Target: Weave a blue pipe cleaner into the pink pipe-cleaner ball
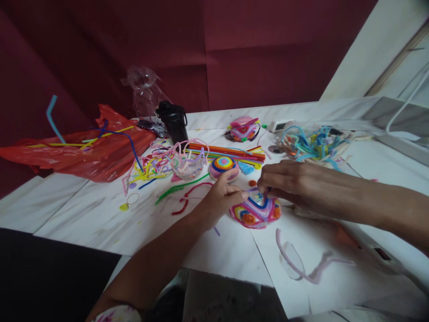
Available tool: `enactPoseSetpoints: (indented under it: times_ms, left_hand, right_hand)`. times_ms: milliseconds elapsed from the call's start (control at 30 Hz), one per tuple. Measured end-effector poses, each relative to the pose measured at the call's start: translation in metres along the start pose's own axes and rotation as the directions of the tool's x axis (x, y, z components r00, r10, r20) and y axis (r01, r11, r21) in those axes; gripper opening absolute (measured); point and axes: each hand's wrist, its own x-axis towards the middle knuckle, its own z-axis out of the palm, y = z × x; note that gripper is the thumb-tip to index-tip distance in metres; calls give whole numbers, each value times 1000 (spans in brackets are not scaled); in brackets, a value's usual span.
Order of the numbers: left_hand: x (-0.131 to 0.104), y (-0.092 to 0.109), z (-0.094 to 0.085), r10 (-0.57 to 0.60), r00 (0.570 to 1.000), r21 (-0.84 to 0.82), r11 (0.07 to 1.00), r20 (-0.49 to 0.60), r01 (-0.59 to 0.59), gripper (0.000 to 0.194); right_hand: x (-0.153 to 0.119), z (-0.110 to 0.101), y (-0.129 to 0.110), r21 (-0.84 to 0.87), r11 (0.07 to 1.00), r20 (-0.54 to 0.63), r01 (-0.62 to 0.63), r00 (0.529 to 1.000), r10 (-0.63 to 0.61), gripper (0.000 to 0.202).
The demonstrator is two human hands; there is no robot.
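Note:
A multicoloured pipe-cleaner dome (255,213) with pink rim and orange discs lies on the white table (83,210). My left hand (219,199) holds its left edge with thumb and fingertips. My right hand (288,181) comes from the right and pinches a purple pipe-cleaner end (266,193) at the dome's top. A small orange disc (252,183) lies just behind the dome.
Behind lie a rainbow coiled dome (224,167), a clear bowl with pink loops (187,163), straight orange pipe cleaners (228,151), a black bottle (174,121), a red plastic bag (83,150), a blue pipe-cleaner tangle (313,144), another woven piece (243,129). A lilac pipe cleaner (301,264) lies near front.

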Motion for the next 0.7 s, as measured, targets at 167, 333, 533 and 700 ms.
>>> enactPoseSetpoints:
  times_ms: [167, 333, 533, 700]
  left_hand:
    - [0, 0, 0, 19, 1000, 5, 1000, 8, -19, 80]
    - [-1, 2, 1, -1, 1000, 18, 1000, -8, 1, 87]
    - [-1, 3, 3, 1, 1000, 7, 1000, -17, -1, 82]
    - [-1, 3, 2, -2, 1000, 6, 1000, -15, 2, 83]
  right_hand:
    - [3, -2, -6, 138, 990, -48, -30, 998, 37, 17]
    - [6, -3, -8, 130, 990, -127, -45, 990, 62, 17]
    - [8, 1, -8, 118, 992, -180, -45, 982, 66, 16]
    - [9, 4, -9, 150, 983, -184, -101, 974, 129, 16]
